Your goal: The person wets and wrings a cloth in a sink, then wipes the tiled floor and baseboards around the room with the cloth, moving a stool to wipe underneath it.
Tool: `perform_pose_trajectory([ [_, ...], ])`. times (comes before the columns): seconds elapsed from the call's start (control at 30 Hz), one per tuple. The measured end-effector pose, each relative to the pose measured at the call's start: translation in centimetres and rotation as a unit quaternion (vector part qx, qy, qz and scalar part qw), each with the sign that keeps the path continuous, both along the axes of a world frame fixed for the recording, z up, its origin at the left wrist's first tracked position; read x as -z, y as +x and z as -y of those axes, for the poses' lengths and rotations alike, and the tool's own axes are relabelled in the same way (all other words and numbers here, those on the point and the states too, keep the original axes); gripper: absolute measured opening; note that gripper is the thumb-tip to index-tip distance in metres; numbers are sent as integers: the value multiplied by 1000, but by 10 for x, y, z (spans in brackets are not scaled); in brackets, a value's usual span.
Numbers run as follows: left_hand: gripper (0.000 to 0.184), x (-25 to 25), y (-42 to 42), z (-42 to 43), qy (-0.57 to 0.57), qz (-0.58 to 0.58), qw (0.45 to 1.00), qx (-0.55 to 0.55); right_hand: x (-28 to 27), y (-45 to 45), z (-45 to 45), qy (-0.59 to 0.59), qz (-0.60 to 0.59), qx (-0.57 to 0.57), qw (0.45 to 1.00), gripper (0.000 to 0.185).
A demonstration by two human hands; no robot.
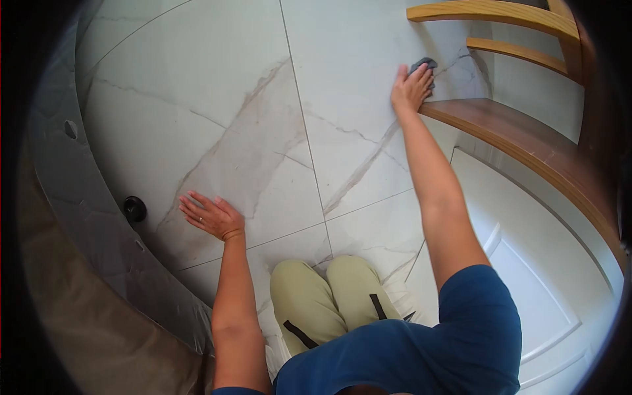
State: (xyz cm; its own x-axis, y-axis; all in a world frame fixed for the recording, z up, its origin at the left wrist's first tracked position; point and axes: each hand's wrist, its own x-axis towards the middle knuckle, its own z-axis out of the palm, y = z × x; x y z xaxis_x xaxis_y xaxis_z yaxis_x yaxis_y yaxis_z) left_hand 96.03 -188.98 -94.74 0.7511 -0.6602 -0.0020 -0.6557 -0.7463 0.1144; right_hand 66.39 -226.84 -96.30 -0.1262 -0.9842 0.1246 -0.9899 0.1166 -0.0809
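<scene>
My left hand (pixel 212 216) lies with its fingers spread on the marbled white floor tiles (pixel 263 151), a ring on one finger. Out at the upper right, my right hand (pixel 413 87) presses a small dark grey cloth (pixel 424 64) against the tiled floor. Part of the cloth shows beyond the fingertips; the rest is hidden under the hand. The right hand is close to the corner of a brown wooden board (pixel 487 115).
Wooden slats (pixel 500 14) stand above the board at the upper right. A white panelled door (pixel 526 263) is at the right. A round black object (pixel 135 209) sits left of my left hand, beside a grey quilted edge (pixel 85 191). My knees are on the floor.
</scene>
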Motion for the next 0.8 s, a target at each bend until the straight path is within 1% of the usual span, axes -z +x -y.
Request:
perform_pose_trajectory([
  [0.07,63,2,1,1,5,6,1000,0,8,10,-41,-22,50,-36,998,76],
  [0.13,62,1,-1,-2,9,5,1000,-1,-4,25,-106,24,30,-106,994,76],
  [0.2,63,2,0,-1,2,9,1000,4,-23,19,-176,105,12,-236,966,74],
  [0.27,65,2,-1,-4,9,10,1000,5,-20,-27,-184,163,-27,-353,921,72],
  [0.3,67,5,2,-2,11,13,1000,10,-19,-42,-166,179,-25,-347,920,70],
  [0.33,67,5,3,-1,22,20,1000,3,-19,-46,-149,142,-1,-318,937,69],
  [0.37,68,3,1,-1,17,11,1000,6,-19,-30,-134,111,53,-220,968,69],
  [0.4,68,2,1,-1,8,5,1000,8,-9,-11,-120,56,54,-174,982,68],
  [0.43,68,1,3,1,17,14,1000,2,-4,14,-109,36,47,-137,989,68],
  [0.5,68,-1,0,2,5,-2,1000,-1,11,78,-99,-3,50,-188,981,68],
  [0.53,68,4,0,-2,6,-4,1000,-2,14,122,-109,-33,61,-251,965,69],
  [0.57,65,6,1,-3,-9,4,1000,-3,13,162,-127,-39,41,-302,952,69],
  [0.6,63,10,2,-3,-28,11,1000,-4,-11,195,-152,32,93,-347,933,69],
  [0.63,63,14,4,-4,-34,8,999,-4,-1,209,-185,20,80,-424,902,69],
  [0.67,62,22,8,-8,-36,23,999,-1,-14,209,-219,89,74,-484,867,66],
  [0.7,61,28,7,-12,-39,34,999,0,-11,187,-243,126,153,-545,815,64],
  [0.73,61,31,5,-16,-46,21,999,3,-9,157,-251,167,191,-552,795,61],
  [0.8,61,27,11,-8,-43,55,998,5,-12,78,-219,85,62,-523,846,57],
])
